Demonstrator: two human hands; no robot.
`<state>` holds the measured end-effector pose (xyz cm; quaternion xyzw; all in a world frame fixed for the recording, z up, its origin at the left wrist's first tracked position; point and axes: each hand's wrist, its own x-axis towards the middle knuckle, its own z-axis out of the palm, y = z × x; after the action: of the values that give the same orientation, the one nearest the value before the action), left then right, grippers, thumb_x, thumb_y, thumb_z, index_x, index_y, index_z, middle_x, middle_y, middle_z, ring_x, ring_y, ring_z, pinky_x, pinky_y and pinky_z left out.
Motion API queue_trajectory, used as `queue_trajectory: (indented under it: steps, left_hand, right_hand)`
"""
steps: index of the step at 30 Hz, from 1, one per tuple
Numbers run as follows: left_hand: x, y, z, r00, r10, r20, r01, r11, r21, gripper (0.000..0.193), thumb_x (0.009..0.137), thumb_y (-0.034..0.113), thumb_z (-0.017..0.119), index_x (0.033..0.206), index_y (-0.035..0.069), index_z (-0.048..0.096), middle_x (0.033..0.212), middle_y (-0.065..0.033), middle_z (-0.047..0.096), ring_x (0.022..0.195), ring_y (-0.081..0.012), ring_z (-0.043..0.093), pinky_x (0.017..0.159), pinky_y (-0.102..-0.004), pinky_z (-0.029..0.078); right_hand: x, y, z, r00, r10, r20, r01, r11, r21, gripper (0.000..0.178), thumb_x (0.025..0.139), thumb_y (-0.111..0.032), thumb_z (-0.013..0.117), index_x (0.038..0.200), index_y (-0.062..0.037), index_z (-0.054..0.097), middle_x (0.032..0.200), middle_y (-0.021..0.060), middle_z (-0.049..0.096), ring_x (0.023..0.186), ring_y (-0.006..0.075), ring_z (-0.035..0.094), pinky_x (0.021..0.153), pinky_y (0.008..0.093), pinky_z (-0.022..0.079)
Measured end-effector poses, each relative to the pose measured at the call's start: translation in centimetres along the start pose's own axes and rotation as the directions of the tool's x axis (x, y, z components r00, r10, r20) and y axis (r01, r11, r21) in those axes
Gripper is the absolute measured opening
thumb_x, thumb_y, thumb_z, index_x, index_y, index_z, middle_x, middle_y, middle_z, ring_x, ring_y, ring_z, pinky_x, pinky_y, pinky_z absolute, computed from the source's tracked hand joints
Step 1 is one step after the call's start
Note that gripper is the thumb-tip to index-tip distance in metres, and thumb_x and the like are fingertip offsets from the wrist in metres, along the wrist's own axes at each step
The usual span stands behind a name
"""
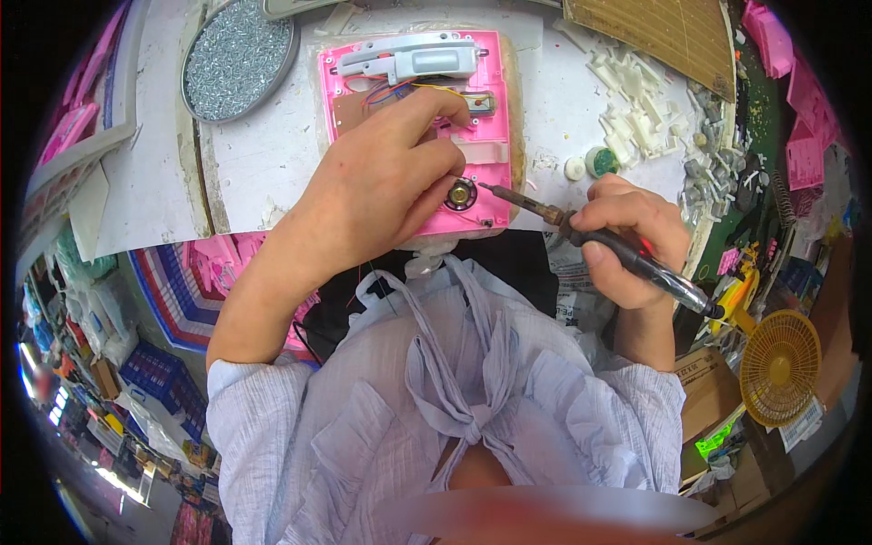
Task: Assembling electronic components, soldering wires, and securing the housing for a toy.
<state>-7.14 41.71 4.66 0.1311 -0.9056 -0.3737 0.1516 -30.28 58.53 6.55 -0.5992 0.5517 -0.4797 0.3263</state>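
One pink shell (502,136) under the left hand (386,168), one soldering iron (636,263) in the right hand (631,232)

The open shell is laid on a white table (254,154), partly covered by the left hand, whose fingers are bent near the wires (391,91); whether anything is pinched cannot be told. To the shell's right, the iron is gripped, its tip pointed close to a round speaker (461,193). Dark print is seen on a pale wrapper (572,291) below the table edge and on a cardboard box (699,368) at lower right.
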Motion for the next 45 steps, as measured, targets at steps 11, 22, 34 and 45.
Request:
queue_trajectory:
  steps: [11,22,34,45]
  left_hand:
    - [0.1,0.1,0.3,1.0,0.016,-0.01,-0.016,0.999,0.045,0.019,0.075,-0.002,0.075,0.091,0.003,0.065,0.121,-0.0118,0.061,0.093,-0.0283,0.063,0.08,-0.0371,0.053]
    - [0.2,0.3,0.5,0.999,0.025,-0.019,-0.024,0.997,0.075,0.02,0.076,-0.003,0.074,0.092,0.002,0.063,0.121,-0.0118,0.061,0.091,-0.0277,0.065,0.078,-0.0367,0.054]
    - [0.0,0.4,0.5,0.999,0.034,-0.027,-0.031,0.992,0.121,0.021,0.076,-0.002,0.074,0.093,0.003,0.062,0.121,-0.0112,0.062,0.092,-0.0272,0.066,0.079,-0.0365,0.055]
    - [-0.6,0.0,0.5,0.999,0.042,0.0,-0.041,0.985,0.168,0.018,0.078,0.001,0.075,0.094,0.002,0.065,0.12,-0.0167,0.062,0.096,-0.0321,0.065,0.08,-0.0414,0.055]
  right_hand:
    - [0.4,0.2,0.4,0.999,0.02,0.046,-0.019,1.0,-0.025,0.023,0.07,-0.005,0.074,0.092,-0.0044,0.073,0.068,0.0047,0.064,0.059,0.02,0.058,0.056,0.031,0.044]
    - [0.9,-0.3,0.8,0.998,0.036,0.056,-0.033,0.998,-0.054,0.023,0.072,-0.003,0.075,0.095,-0.0046,0.073,0.066,0.0047,0.065,0.059,0.0193,0.058,0.057,0.031,0.046]
    - [-0.8,-1.5,-0.8,0.988,0.136,-0.067,-0.134,0.99,0.033,0.023,0.076,-0.006,0.074,0.097,0.0029,0.071,0.074,0.0101,0.068,0.064,0.016,0.062,0.059,0.0278,0.045]
    - [-11.3,0.5,-12.0,0.539,0.244,-0.806,-0.057,0.966,0.254,0.025,0.093,-0.01,0.066,0.115,0.0016,0.062,0.08,-0.0004,0.057,0.061,0.0053,0.043,0.058,0.022,0.035]
